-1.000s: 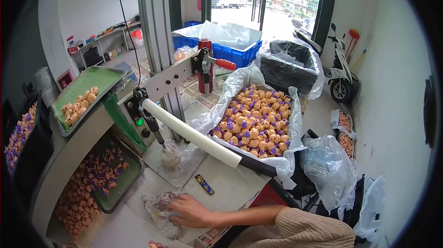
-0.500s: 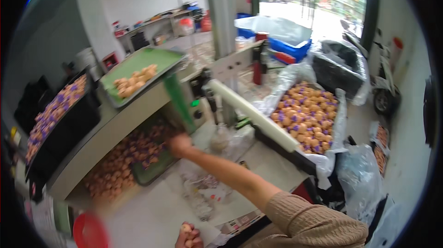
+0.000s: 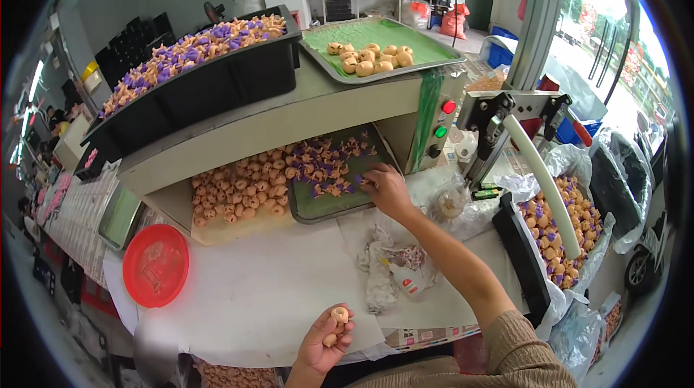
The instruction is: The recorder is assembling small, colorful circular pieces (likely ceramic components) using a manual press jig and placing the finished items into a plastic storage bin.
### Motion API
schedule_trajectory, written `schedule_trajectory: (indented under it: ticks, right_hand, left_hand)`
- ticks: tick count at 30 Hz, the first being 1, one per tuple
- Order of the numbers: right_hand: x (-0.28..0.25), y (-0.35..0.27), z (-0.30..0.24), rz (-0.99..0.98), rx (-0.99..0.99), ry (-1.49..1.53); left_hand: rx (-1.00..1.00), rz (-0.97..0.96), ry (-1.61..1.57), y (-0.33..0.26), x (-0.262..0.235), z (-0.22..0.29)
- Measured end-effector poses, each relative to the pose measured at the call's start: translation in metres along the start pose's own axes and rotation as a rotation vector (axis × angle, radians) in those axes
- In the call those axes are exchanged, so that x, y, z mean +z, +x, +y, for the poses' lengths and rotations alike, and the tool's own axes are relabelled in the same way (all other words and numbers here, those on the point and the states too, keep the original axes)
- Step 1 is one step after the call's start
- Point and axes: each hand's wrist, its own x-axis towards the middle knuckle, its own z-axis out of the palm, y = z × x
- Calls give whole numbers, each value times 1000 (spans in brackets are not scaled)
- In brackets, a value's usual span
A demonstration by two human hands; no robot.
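Note:
My left hand (image 3: 327,337) is at the table's near edge, fingers closed on a small tan round toy piece (image 3: 339,313). My right hand (image 3: 385,187) reaches forward over the green tray (image 3: 325,204) under the machine shelf, its fingers at the small purple pieces (image 3: 325,164) scattered on that tray. Whether it has taken hold of one I cannot tell. A heap of tan round pieces (image 3: 238,189) lies to the left of the tray.
A red round lid (image 3: 155,265) sits at the left. A small glue bottle (image 3: 406,285) lies on crumpled plastic. A black bin of tan and purple pieces (image 3: 195,55) tops the machine, beside a green tray (image 3: 376,45). A lever press (image 3: 538,164) and a lined bin (image 3: 560,240) stand right.
The view swung left and down toward the machine. My right hand moved from the crumpled plastic to the green tray of purple pieces. My left hand came into view holding a tan piece.

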Motion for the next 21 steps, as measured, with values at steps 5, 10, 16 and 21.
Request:
schedule_trajectory:
  ticks: [5, 10, 16, 21]
  right_hand:
    - [-19, -5, -30, -67, 153, 335]
    - [-12, -3, -9, -13, 57, 173]
    - [-19, -5, -26, 48, 118, 325]
    - [-64, -26, -65, -263, 614, 1126]
  left_hand:
    - [13, -21, 53, 6, 3, 11]
    - [-1, -39, 88, 15, 10, 1]
    - [8, -62, 104, 3, 13, -5]
    - [30, -39, 128, -1, 12, -5]
